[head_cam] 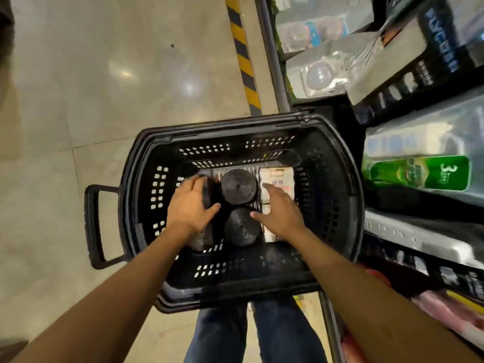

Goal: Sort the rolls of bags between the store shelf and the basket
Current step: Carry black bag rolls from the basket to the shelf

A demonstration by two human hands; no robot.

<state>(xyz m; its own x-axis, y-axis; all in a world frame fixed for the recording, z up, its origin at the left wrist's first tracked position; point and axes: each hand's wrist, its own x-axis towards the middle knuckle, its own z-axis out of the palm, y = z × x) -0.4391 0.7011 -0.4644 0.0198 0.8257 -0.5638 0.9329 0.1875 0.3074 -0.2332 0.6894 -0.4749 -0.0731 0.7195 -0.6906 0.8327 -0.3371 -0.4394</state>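
While the black basket (136,205) stands beside the store shelf (419,224), several rolls of bags lie on its floor. The far roll (238,186) and near roll (241,227) sit on end at centre. Left hand (190,205) curls round the left roll (209,196) near the left wall. Right hand (281,209), fingers spread and holding nothing, hovers over a white packet (277,176) by the right wall. Sorting appears under way, with no roll lifted clear yet.

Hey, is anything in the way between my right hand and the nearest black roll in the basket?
Nothing visible. The right hand is open inside the basket, its thumb right beside the near roll. The left hand grips a different roll further left.
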